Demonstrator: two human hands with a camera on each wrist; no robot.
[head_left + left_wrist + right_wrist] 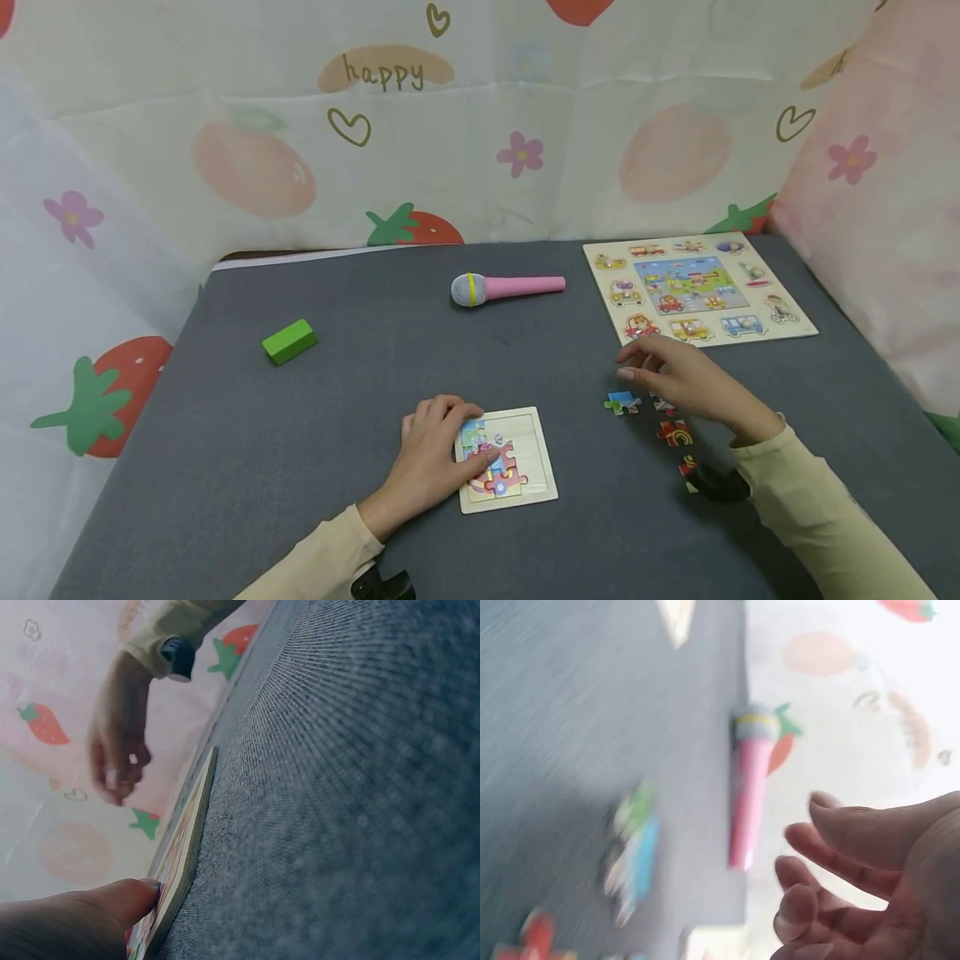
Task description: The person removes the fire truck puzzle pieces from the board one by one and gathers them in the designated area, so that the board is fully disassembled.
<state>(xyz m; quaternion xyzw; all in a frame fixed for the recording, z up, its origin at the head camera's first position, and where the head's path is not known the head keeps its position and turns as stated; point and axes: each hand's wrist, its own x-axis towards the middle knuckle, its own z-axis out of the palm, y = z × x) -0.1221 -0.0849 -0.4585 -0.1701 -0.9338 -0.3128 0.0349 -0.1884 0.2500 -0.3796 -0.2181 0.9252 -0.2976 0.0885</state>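
Note:
My left hand point(433, 454) rests on the left side of a small wooden jigsaw puzzle board point(542, 467), its thumb point(124, 898) lying over the fitted pieces. Coloured pieces fill the board's left part; bare wood shows on its right. Above the table my right hand point(678, 375) hovers, fingers loosely bent, with nothing between thumb and fingers in the right wrist view. Under and beside it lie loose puzzle pieces: a blue-and-green one point(622, 403), a red one with a yellow arc point(675, 433), and others partly hidden by the hand and wrist strap.
Behind my right hand lies a larger wooden picture board point(780, 327) with vehicle pieces. A pink toy microphone point(517, 287) lies at the back middle, and a green block point(290, 342) at the left. Printed cloth point(570, 167) hangs behind the grey table point(337, 433).

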